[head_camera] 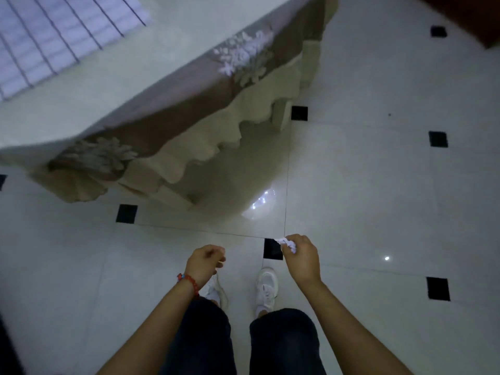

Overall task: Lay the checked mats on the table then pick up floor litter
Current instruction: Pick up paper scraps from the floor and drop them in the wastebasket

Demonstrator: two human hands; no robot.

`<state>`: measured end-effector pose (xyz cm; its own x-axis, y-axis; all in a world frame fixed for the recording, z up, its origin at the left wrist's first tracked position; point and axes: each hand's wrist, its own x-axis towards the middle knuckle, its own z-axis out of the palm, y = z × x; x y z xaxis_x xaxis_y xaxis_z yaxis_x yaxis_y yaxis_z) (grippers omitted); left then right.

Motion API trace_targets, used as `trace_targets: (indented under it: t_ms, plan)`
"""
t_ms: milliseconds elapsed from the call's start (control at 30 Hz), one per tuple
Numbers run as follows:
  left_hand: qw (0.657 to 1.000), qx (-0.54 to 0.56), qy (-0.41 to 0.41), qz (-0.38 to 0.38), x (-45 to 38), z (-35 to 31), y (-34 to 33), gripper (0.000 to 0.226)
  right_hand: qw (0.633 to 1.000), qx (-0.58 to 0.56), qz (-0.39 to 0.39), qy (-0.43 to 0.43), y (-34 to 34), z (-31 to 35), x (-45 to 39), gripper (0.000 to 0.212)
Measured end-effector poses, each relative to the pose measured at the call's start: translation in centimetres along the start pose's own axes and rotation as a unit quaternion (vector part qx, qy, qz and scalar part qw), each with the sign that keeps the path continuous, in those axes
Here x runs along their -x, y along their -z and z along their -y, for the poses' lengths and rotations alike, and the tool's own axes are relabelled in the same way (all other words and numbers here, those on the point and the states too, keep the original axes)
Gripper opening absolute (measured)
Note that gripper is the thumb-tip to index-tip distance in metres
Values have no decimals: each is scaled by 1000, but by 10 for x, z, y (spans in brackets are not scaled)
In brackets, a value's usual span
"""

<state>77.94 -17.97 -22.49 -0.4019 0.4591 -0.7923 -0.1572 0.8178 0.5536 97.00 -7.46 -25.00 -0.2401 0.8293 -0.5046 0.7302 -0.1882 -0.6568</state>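
A small crumpled scrap of white paper litter [285, 244] sits pinched in the curled fingers of the right hand [301, 259], which is held out in front of the body above the floor, the scrap poking out past the fingertips over one of the small black square inlays [272, 249]. The left hand [206, 262] hangs level with it and well apart, its fingers loosely curled with nothing visible in them; a red beaded bracelet [188, 283] circles that wrist. Below the hands are the person's dark trouser legs [281, 345] and two white trainers [266, 286] planted on the glossy pale tiled floor [378, 198], which is dotted with more black squares and shows a bright reflected glare. Beyond the feet stands the table, draped in a grey-brown cloth with pale flower embroidery and a scalloped cream hem [189, 125] that hangs down over its edge. On the tabletop, at the upper left corner of the view, lies a white woven mat with dark checked lines [54, 36], flat and only partly in frame.
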Motion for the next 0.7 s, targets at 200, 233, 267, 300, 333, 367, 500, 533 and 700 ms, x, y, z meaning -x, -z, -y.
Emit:
trace_targets:
  t_ms: [200, 233, 267, 300, 333, 367, 500, 533, 700]
  plan:
    - [996, 72, -7, -57, 76, 34, 63, 16, 998, 5, 16, 64, -20, 72, 67, 17]
    - [994, 82, -7, -68, 87, 44, 77, 16, 997, 9, 26, 76, -29, 83, 78, 18]
    - [993, 91, -5, -80, 96, 55, 93, 15, 995, 14, 40, 86, -39, 94, 88, 17]
    - [991, 100, -2, -93, 104, 67, 109, 14, 994, 22, 58, 95, -50, 105, 99, 15]
    - [988, 109, 2, -107, 111, 80, 126, 13, 991, 32, 75, 105, -62, 115, 109, 14]
    - [985, 121, 5, -121, 118, 94, 144, 12, 988, 42, 88, 118, -75, 124, 119, 14]
    - [968, 183, 28, -169, 144, 163, 217, 11, 976, 99, 127, 148, -134, 154, 159, 17]
    - [962, 201, 36, -183, 152, 182, 236, 11, 973, 109, 134, 151, -151, 161, 171, 17]
    - [928, 272, 72, -245, 188, 271, 327, 11, 958, 157, 178, 159, -236, 198, 220, 16]
